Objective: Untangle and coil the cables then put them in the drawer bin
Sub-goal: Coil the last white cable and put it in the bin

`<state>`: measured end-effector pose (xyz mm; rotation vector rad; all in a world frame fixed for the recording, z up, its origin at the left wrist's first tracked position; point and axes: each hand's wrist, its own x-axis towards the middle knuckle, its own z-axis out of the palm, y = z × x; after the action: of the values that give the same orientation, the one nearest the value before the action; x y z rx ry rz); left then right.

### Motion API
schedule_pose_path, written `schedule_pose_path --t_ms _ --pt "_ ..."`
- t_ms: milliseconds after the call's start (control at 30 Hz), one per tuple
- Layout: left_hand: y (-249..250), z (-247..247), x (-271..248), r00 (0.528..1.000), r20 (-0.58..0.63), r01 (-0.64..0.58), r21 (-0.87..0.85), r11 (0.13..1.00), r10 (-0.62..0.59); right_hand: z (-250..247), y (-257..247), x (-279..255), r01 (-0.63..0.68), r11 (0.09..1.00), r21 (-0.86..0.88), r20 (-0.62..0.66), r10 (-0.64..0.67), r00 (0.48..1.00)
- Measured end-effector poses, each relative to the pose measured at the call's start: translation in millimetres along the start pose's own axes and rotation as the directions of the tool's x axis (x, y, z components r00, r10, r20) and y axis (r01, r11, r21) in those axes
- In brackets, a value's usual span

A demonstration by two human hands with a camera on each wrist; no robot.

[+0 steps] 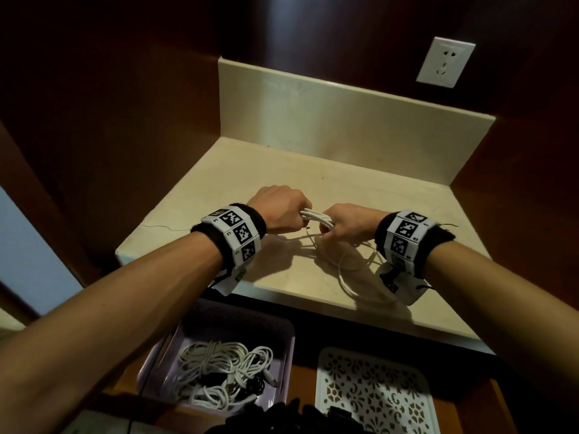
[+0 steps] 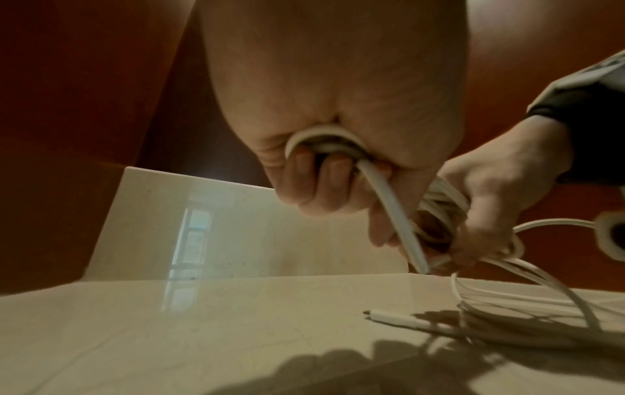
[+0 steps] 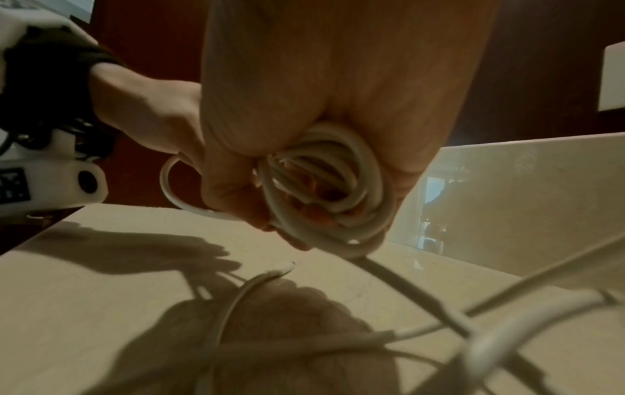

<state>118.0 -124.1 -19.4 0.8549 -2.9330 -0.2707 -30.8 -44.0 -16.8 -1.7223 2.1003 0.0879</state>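
A white cable is folded into a short bundle that spans between my two fists above the cream counter. My left hand grips one end of the bundle, its fingers curled through the loops. My right hand grips the other end, with several turns of the white cable wrapped inside its fist. The loose remainder of the cable trails in loops on the counter under my right wrist. Its plug end lies flat on the counter.
Below the counter's front edge, a lilac bin in the open drawer holds several white and black cables. A white patterned tray sits to its right. A wall socket is at the back right. Dark wood walls enclose the counter.
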Motion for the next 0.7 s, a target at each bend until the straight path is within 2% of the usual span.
schedule_pose_path --t_ms 133,267,367,567,700 --pt "-1 -5 2 0.999 0.036 0.008 0.014 1.000 -0.009 -11 -4 0 0.035 0.996 -0.084 -0.079 -0.042 0.996" --pt "-3 -8 2 0.994 0.094 0.050 0.074 0.996 -0.057 -16 -8 0 0.053 0.995 -0.080 -0.126 -0.063 0.990" --pt "-5 -9 0 0.993 0.044 0.111 0.045 0.993 -0.113 -17 -12 0 0.094 0.995 -0.037 -0.140 -0.098 0.985" --pt "-9 -15 -4 0.994 0.007 0.112 -0.115 0.987 -0.112 -21 -16 -6 0.116 0.988 0.100 -0.175 -0.098 0.980" --pt "-7 -18 -3 0.991 -0.070 0.106 -0.089 0.990 -0.112 -21 -18 -4 0.078 0.991 0.112 -0.216 -0.053 0.975"
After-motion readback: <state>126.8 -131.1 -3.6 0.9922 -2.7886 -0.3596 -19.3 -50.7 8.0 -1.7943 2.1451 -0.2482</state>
